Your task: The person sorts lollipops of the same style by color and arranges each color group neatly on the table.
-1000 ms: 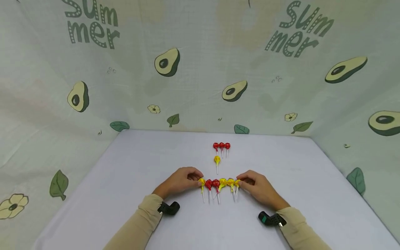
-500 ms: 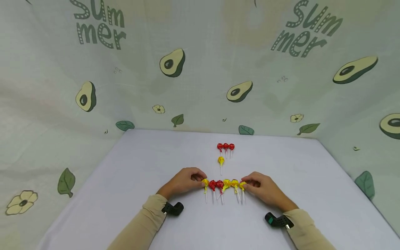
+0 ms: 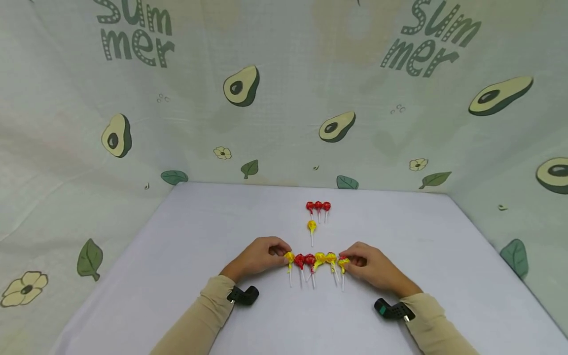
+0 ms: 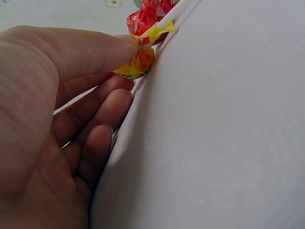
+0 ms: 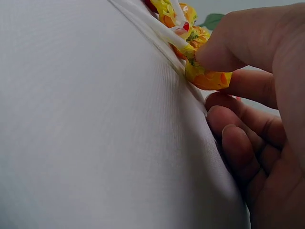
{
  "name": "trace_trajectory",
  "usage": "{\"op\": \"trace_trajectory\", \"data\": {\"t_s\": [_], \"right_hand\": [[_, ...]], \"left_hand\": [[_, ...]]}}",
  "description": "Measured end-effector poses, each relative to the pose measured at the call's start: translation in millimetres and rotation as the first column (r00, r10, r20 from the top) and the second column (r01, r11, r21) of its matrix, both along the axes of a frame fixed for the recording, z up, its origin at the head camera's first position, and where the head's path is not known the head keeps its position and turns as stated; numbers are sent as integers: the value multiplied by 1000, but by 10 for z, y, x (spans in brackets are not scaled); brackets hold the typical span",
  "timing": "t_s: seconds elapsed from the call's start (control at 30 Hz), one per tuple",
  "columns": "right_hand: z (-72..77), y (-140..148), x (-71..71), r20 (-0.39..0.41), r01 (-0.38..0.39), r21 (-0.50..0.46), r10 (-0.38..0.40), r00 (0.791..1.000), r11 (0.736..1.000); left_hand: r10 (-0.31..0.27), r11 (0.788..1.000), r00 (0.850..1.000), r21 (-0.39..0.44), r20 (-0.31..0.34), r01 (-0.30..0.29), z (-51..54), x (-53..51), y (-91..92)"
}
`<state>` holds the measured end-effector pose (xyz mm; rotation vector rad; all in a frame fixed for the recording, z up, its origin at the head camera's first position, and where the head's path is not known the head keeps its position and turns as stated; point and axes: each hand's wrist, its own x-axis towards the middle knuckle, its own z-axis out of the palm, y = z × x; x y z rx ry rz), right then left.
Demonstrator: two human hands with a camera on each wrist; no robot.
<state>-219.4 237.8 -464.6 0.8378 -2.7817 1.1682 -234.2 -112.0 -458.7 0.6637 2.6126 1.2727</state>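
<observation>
A row of wrapped lollipops lies across the white table, sticks toward me. My left hand (image 3: 263, 256) pinches the yellow lollipop (image 3: 289, 258) at the row's left end between thumb and fingers; the left wrist view shows the thumb on its wrapper (image 4: 136, 62). At the right end, my right hand (image 3: 372, 266) pinches another yellow lollipop (image 3: 343, 263), its head partly covered by the thumb in the right wrist view (image 5: 205, 78). Between them lie two red lollipops, one red lollipop (image 3: 300, 261) beside the other, then two yellow ones, including a yellow lollipop (image 3: 331, 259).
Farther back, three red lollipops (image 3: 318, 205) lie side by side. A single yellow lollipop (image 3: 312, 226) lies just in front of the leftmost of them. A printed cloth (image 3: 284, 98) hangs behind the white table (image 3: 213, 212).
The right hand has shifted the end yellow lollipop slightly rightward, away from its neighbour, and its stick now points more straight toward me. The left hand keeps its pinch. The head view shifted slightly.
</observation>
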Motion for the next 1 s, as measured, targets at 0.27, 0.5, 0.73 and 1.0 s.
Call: {"op": "trace_trajectory", "data": {"t_s": [0.27,0.5,0.73,1.0], "right_hand": [[4,-7,-22,-6,19,0,-19,1000,1000],[34,33,0,120,75,-31,-71,990,997],[77,73,-61,195,62,-119,-38,980,991],[62,105,-72,315,127,-264,-39,948,956]], "left_hand": [[0,1000,1000,8,-4,0,1,-7,-17],[1,1000,1000,2,1,-1,-32,-11,-7],[12,1000,1000,-5,-6,-12,-3,-25,1],[15,1000,1000,-25,-15,-15,-37,-10,-13]]}}
